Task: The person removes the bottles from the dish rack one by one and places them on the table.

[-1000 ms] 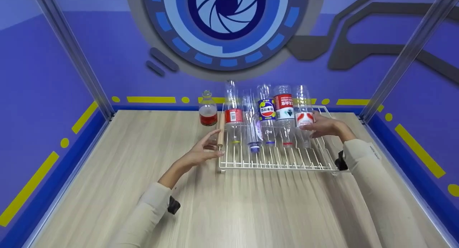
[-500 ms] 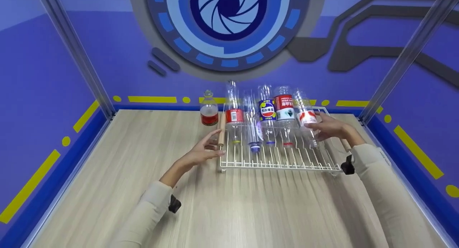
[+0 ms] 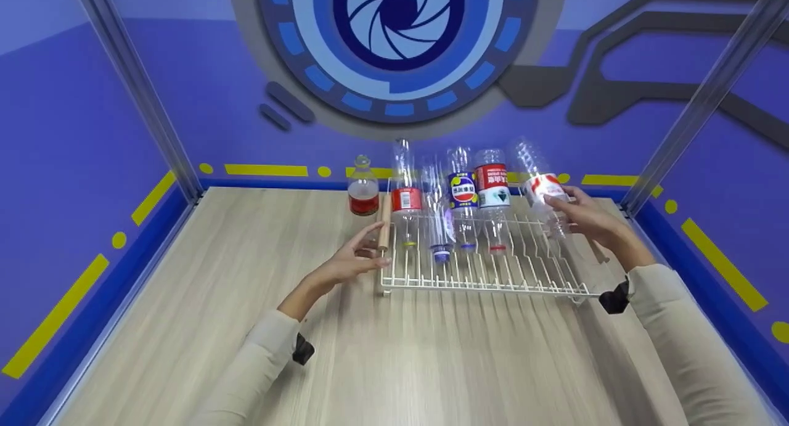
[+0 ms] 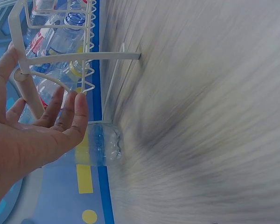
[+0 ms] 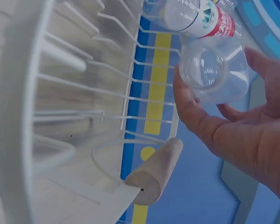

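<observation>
A white wire rack lies on the wooden table with several empty plastic bottles standing neck down in it: a red-label one, a blue-label one and a red-and-white one. My right hand grips a clear bottle with a red-and-white label, tilted above the rack's right end. The right wrist view shows this bottle's base between the thumb and fingers of my right hand. My left hand is open beside the rack's left wooden handle, its fingers near that handle.
A small bottle with red liquid stands behind the rack's left corner, close to the blue back wall. The rack has a second wooden handle on its right side. Metal posts stand at both back corners.
My right hand has lifted the red-and-white bottle out of the rack's right end, carried it up and right, and tilted it. My left hand stayed by the handle.
</observation>
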### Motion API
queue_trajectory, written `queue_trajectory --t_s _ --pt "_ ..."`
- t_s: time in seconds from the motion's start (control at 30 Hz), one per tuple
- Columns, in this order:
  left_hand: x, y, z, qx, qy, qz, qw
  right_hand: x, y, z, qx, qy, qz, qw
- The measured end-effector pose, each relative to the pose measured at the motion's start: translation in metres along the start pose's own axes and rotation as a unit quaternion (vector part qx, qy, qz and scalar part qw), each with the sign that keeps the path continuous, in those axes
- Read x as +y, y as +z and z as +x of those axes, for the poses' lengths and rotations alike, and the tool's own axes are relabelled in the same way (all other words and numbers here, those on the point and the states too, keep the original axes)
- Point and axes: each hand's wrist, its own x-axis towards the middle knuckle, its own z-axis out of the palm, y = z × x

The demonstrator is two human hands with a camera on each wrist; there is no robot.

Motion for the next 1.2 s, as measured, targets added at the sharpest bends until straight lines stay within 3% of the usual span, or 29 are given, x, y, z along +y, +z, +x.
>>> queue_trajectory --t_s 0.2,0.4,0.7,0.93,1.03,1.2 --pt "-0.003 -0.004 -0.006 0.007 -0.006 -0.002 1.0000 -0.012 0.019 -0.008 0.014 -0.037 0.052 0.998" --pt "0.000 -0.005 -0.007 0.009 -0.003 -0.005 0.9999 -0.023 0.036 -0.019 0.001 -0.077 0.055 0.996" --pt "-0.001 -0.003 -0.007 0.003 0.001 -0.011 0.9999 -0.026 0.055 -0.027 -0.071 -0.136 0.034 0.988" --pt "0.003 -0.002 -0.003 -0.003 0.007 -0.006 1.0000 -0.026 0.062 -0.031 -0.119 -0.154 0.017 0.981" --pt "0.007 -0.001 -0.002 -0.009 0.014 0.012 0.9998 -0.026 0.065 -0.033 -0.124 -0.163 -0.005 0.979" --pt "0.022 0.001 -0.007 -0.009 0.026 0.095 0.9952 -0.024 0.072 -0.038 -0.136 -0.175 -0.041 0.974"
